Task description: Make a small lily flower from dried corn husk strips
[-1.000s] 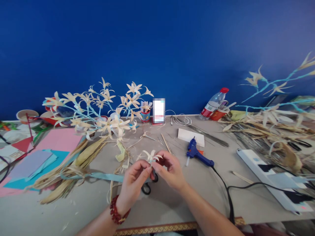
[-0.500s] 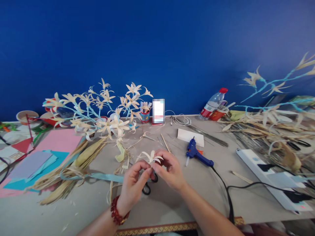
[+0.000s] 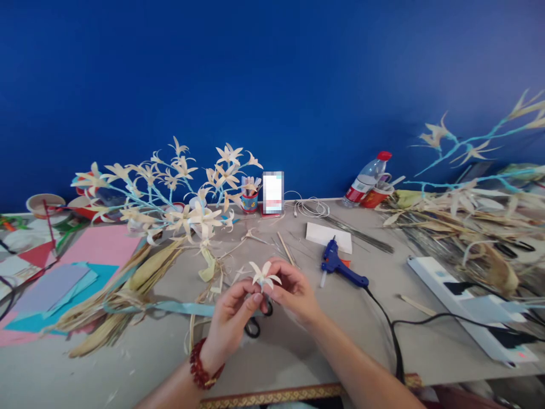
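Observation:
Between my two hands is a small cream flower (image 3: 264, 276) with narrow curled petals, its face turned up. My left hand (image 3: 233, 315) pinches it low at the base, thumb against fingers. My right hand (image 3: 293, 291) is closed on the flower's right side, thumb and fingertips at the petals. The flower's stem end is hidden by my fingers. Black-handled scissors (image 3: 252, 328) lie on the table just under my hands, their blades covered. A pale blue ribbon (image 3: 179, 307) runs along the table to the left of my left hand.
A blue glue gun (image 3: 340, 266) lies to the right, its cord trailing to a white power strip (image 3: 464, 309). Flowered branches (image 3: 170, 187) stand back left, above dried husks (image 3: 149, 275) and coloured paper (image 3: 100, 250). A bottle (image 3: 367, 180) leans at the back.
The flower has tipped so that its petals face more towards me and look more spread. Both hands keep nearly the same place and grip.

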Demonstrator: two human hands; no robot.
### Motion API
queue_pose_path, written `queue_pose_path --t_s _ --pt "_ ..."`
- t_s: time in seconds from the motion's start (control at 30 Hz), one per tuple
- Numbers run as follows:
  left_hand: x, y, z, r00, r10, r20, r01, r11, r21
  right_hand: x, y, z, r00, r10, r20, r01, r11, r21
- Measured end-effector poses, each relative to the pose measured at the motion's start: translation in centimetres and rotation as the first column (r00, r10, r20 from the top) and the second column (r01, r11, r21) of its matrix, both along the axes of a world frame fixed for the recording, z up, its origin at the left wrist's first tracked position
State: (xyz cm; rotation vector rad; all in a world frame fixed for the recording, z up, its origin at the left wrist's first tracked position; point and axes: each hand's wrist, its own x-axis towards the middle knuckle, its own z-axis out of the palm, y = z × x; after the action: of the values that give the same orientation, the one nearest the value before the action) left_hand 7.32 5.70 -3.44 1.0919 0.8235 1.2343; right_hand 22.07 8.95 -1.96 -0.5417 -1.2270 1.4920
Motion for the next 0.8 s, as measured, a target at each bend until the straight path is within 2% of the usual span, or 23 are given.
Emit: queue_pose_path --t_s 0.07,0.13,0.2,0.3,0.37,0.47,0.8 --pt "-0.01 0.05 -0.15 1.000 -0.005 0.007 0.005 1.000 -0.004 0.04 0.02 0.02 1.000 0.021 0.018 -0.021 1.000 0.009" --pt "-0.07 0.11 -0.23 1.000 0.015 0.012 -0.015 1.000 0.000 0.06 -0.03 -0.02 0.998 -0.009 0.070 0.007 0.999 0.035" --pt "-0.17 0.17 -0.18 0.998 0.058 -0.014 -0.058 0.998 0.020 0.06 -0.11 -0.09 0.981 -0.130 0.143 0.118 0.989 0.088" --pt "-0.35 0.23 0.04 0.984 0.136 -0.114 -0.127 0.988 0.083 0.06 -0.25 -0.19 0.912 -0.348 0.216 0.308 0.930 0.199" --pt "-0.44 0.22 0.13 0.970 0.169 -0.175 -0.147 0.981 0.130 0.05 -0.36 -0.24 0.875 -0.418 0.244 0.351 0.895 0.276" --pt "-0.46 0.12 0.09 0.951 0.191 -0.244 -0.150 0.973 0.178 -0.06 -0.53 -0.32 0.854 -0.420 0.306 0.311 0.885 0.346" --pt "-0.45 0.21 -0.14 0.873 0.282 -0.399 -0.133 0.923 0.360 -0.17 -0.58 -0.29 0.856 -0.395 0.333 0.278 0.896 0.347"
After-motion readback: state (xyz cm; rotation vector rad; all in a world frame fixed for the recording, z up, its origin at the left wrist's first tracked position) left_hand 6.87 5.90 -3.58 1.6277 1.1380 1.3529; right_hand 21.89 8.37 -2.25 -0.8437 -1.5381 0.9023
